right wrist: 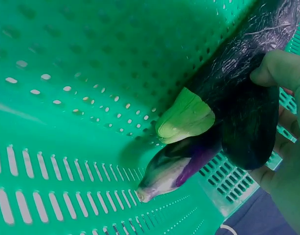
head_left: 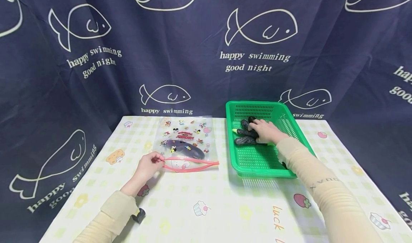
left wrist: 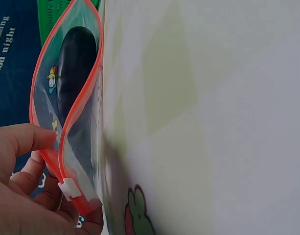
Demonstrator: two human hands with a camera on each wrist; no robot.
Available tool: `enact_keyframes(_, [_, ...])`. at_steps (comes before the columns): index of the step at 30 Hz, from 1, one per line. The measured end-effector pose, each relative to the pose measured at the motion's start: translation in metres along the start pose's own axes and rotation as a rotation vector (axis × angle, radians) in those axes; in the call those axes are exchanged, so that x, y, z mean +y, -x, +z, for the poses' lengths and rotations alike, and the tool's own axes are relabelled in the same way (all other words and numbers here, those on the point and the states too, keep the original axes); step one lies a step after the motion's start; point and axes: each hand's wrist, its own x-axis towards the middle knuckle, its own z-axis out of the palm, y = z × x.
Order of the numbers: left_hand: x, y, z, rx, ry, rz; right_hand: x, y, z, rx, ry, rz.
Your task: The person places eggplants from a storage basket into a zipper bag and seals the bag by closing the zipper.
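My left hand [head_left: 148, 168] pinches the left end of the red zip edge of a clear printed zip bag [head_left: 167, 128]. A dark eggplant [head_left: 191, 150] lies inside the bag. In the left wrist view the bag's mouth gapes, with a white slider [left wrist: 69, 188] near my fingers. Inside the green basket [head_left: 238, 168], my right hand [head_left: 265, 130] grips a dark eggplant [right wrist: 250, 132], its thumb on the near side and fingers behind. Beside that one are a green-ended, film-wrapped eggplant [right wrist: 186, 117] and one with a purple and whitish end [right wrist: 176, 171].
The basket stands on the right side of a pale checked tablecloth [head_left: 180, 203], to the right of the bag. A dark blue curtain [head_left: 206, 57] with fish drawings hangs behind the table. A small dark piece [head_left: 284, 165] shows near the basket's front right corner.
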Motion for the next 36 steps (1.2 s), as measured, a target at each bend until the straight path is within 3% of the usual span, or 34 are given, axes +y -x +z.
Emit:
enact_keyframes(19, [0.001,-0.001,0.000,-0.001,0.004,0.009,-0.001,0.000,-0.003,0.000,0.017,-0.011])
enact_keyframes(36, [0.000,-0.001,0.000,-0.001,0.007,-0.001,-0.006,0.007,-0.024,0.046,0.042,-0.047])
